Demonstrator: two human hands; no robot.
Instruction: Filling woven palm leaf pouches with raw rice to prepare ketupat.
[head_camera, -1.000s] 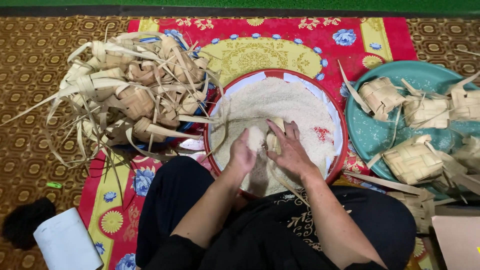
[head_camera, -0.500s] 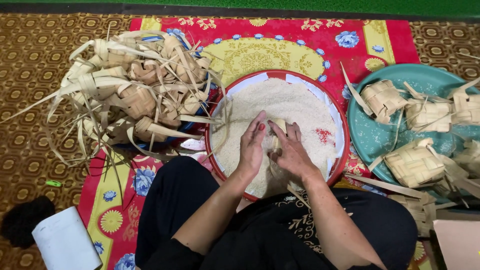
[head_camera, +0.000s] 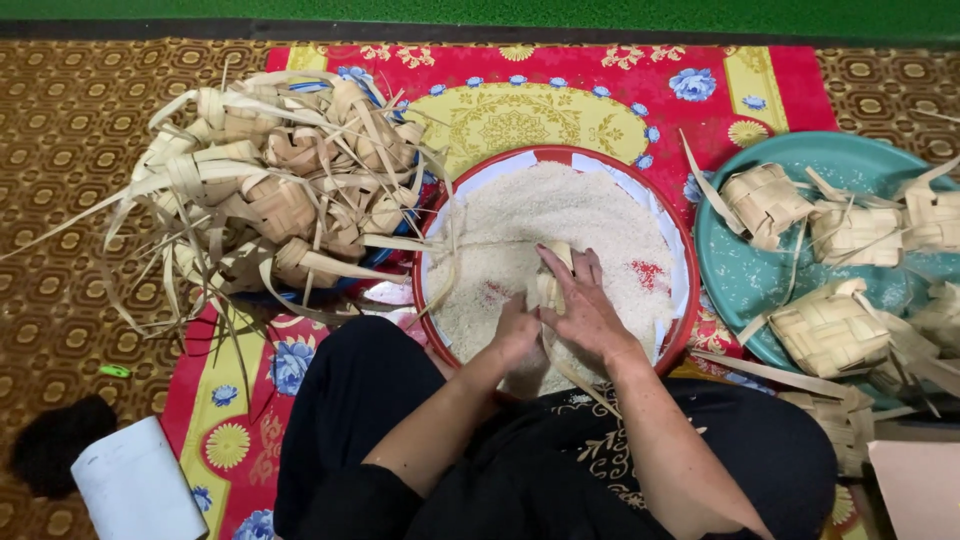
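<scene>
A round red-rimmed bowl (head_camera: 680, 250) full of white rice (head_camera: 560, 215) stands in front of my lap. Over its near side my right hand (head_camera: 585, 310) grips a woven palm-leaf pouch (head_camera: 548, 290), fingers wrapped over its top. My left hand (head_camera: 518, 340) sits just left of and below the pouch, cupped against it with rice around the fingers. Loose leaf strips trail from the pouch toward my lap.
A heap of empty woven pouches with long loose strips (head_camera: 280, 190) lies left of the bowl. A teal tray (head_camera: 760, 280) on the right carries several filled pouches (head_camera: 830, 325). Underneath lies a red and yellow flowered cloth (head_camera: 560, 110) on patterned carpet. A white roll (head_camera: 135, 485) is at lower left.
Both hands have stayed over the near side of the bowl. My left hand has dropped lower beside the pouch, and my right hand has closed over the top of it.
</scene>
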